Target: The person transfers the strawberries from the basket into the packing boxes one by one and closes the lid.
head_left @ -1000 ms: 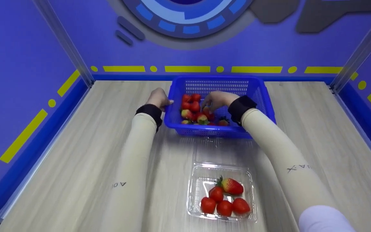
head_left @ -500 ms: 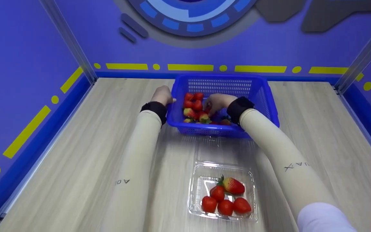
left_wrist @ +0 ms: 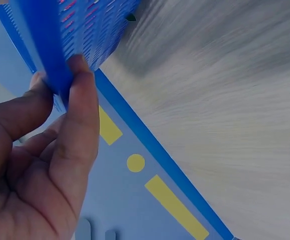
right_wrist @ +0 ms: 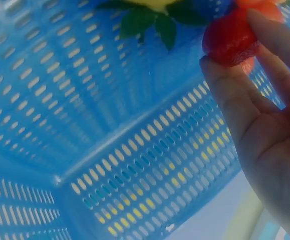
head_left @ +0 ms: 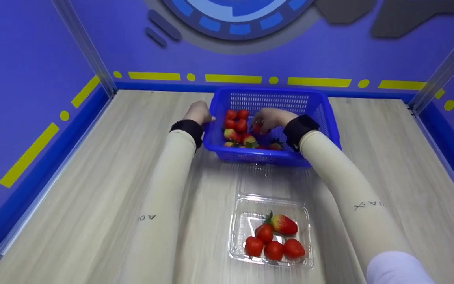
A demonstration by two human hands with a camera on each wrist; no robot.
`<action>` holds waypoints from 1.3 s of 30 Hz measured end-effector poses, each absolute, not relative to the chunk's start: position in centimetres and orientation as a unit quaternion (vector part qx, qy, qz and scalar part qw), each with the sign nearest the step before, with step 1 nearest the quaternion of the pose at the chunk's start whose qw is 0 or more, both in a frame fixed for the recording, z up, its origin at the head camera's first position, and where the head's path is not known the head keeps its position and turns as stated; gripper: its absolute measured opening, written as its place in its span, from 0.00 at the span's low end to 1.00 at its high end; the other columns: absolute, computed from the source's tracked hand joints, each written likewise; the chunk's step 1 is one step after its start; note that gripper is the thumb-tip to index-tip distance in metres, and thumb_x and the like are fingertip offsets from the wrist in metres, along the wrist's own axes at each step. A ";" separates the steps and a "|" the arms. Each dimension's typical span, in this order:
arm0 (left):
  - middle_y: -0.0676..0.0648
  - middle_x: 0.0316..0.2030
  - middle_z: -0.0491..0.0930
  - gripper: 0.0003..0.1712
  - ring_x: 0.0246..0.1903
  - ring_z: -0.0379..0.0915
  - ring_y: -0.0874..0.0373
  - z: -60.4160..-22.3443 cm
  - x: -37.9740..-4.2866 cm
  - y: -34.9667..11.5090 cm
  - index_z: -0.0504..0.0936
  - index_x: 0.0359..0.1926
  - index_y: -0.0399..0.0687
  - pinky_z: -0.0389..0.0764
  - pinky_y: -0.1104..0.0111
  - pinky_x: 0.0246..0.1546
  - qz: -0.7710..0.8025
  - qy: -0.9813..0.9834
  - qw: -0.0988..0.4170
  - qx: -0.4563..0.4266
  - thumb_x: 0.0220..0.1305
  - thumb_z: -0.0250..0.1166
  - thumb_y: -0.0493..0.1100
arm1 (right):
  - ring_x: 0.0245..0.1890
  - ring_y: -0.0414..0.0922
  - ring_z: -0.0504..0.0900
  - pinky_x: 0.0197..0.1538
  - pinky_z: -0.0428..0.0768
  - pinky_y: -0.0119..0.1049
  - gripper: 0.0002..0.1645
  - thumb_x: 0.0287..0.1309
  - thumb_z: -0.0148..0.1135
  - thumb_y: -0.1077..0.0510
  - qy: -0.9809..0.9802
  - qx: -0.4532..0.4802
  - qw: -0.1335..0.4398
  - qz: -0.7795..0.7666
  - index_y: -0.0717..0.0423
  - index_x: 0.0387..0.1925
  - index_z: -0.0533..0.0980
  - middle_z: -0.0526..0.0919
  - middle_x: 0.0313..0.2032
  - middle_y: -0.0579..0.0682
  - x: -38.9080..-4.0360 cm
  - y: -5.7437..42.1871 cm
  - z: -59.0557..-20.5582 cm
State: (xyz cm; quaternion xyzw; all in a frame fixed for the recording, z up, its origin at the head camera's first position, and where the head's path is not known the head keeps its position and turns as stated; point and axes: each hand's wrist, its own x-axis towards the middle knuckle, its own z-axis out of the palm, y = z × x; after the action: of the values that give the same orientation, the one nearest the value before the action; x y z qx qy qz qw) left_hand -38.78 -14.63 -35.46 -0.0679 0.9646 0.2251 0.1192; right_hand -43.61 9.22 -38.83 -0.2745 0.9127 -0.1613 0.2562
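A blue slotted basket [head_left: 262, 155] stands at the back of the table, with several red strawberries [head_left: 241, 125] gathered in its left half. My left hand [head_left: 198, 112] pinches the basket's left rim [left_wrist: 49, 60] between thumb and fingers. Inside the basket, my right hand [head_left: 271, 118] pinches a red strawberry [right_wrist: 230, 40] between thumb and fingertips. Nearer me lies a clear plastic clamshell box [head_left: 235, 236] with its lid folded back toward the basket. Several strawberries [head_left: 284, 225] lie in it, one with green leaves showing.
The wood-grain table [head_left: 93, 189] is enclosed by blue printed panels [head_left: 22, 79] at the back and both sides. The basket stands close to the back panel. The clamshell's lid [head_left: 264, 181] lies flat between box and basket.
My right hand has risen slightly off the other strawberries, and a strawberry now shows in its fingers. The left hand keeps its grip on the rim.
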 end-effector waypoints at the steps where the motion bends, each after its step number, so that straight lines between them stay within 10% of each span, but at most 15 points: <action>1: 0.35 0.58 0.82 0.21 0.58 0.80 0.45 -35.2 -38.7 -14.7 0.80 0.58 0.29 0.80 0.62 0.65 0.227 0.964 0.121 -0.066 0.70 0.65 0.40 | 0.55 0.56 0.81 0.51 0.84 0.41 0.29 0.57 0.61 0.73 0.913 -0.284 0.244 -0.162 0.63 0.62 0.77 0.80 0.62 0.66 -43.6 9.4 -38.5; 5: 0.33 0.57 0.83 0.20 0.47 0.83 0.47 -34.8 -38.5 -15.1 0.79 0.57 0.27 0.85 0.62 0.54 0.247 0.957 0.134 -0.068 0.68 0.62 0.37 | 0.47 0.54 0.81 0.41 0.78 0.33 0.29 0.54 0.61 0.72 0.912 -0.306 0.212 -0.173 0.64 0.61 0.78 0.81 0.61 0.66 -43.4 10.2 -37.3; 11: 0.40 0.32 0.80 0.10 0.18 0.70 0.58 -36.1 -38.6 -15.7 0.80 0.41 0.29 0.75 0.73 0.13 0.320 0.937 0.118 -0.081 0.64 0.58 0.34 | 0.56 0.58 0.78 0.55 0.80 0.48 0.28 0.56 0.64 0.71 0.907 -0.317 0.178 -0.214 0.63 0.61 0.78 0.81 0.60 0.64 -41.9 11.6 -35.2; 15: 0.42 0.31 0.78 0.14 0.27 0.75 0.53 -37.1 -37.6 -16.1 0.78 0.38 0.33 0.80 0.68 0.25 0.321 0.940 0.100 -0.060 0.71 0.59 0.43 | 0.59 0.61 0.79 0.63 0.80 0.56 0.28 0.59 0.66 0.69 0.901 -0.332 0.158 -0.230 0.61 0.63 0.77 0.81 0.62 0.63 -40.2 13.1 -34.1; 22: 0.27 0.70 0.69 0.37 0.71 0.67 0.37 -35.1 -35.0 -17.6 0.63 0.72 0.24 0.71 0.52 0.74 0.311 0.949 0.056 0.013 0.75 0.55 0.48 | 0.66 0.62 0.77 0.66 0.79 0.58 0.28 0.62 0.65 0.70 0.895 -0.347 0.119 -0.255 0.59 0.64 0.76 0.79 0.64 0.62 -37.1 15.4 -31.6; 35: 0.35 0.59 0.83 0.31 0.60 0.81 0.44 -28.9 -27.4 -16.5 0.68 0.73 0.36 0.83 0.56 0.62 0.394 0.910 0.075 0.108 0.75 0.59 0.45 | 0.64 0.59 0.77 0.63 0.82 0.55 0.26 0.62 0.66 0.70 0.840 -0.467 0.026 -0.274 0.62 0.62 0.76 0.79 0.63 0.61 -29.5 17.6 -27.4; 39: 0.37 0.50 0.88 0.26 0.42 0.88 0.52 -28.7 -24.8 -15.2 0.76 0.68 0.39 0.87 0.70 0.43 0.408 0.898 0.103 0.129 0.73 0.63 0.43 | 0.63 0.58 0.78 0.65 0.81 0.35 0.27 0.58 0.70 0.71 0.813 -0.521 -0.039 -0.256 0.60 0.59 0.79 0.82 0.61 0.59 -26.8 17.8 -27.0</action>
State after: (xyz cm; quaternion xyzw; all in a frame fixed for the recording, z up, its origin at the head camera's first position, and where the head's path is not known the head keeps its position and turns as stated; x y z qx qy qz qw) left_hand -24.79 -15.22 -28.73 0.1293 0.8979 0.4080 0.1030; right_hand -26.84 17.84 -26.97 -0.5213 0.8130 -0.2564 -0.0393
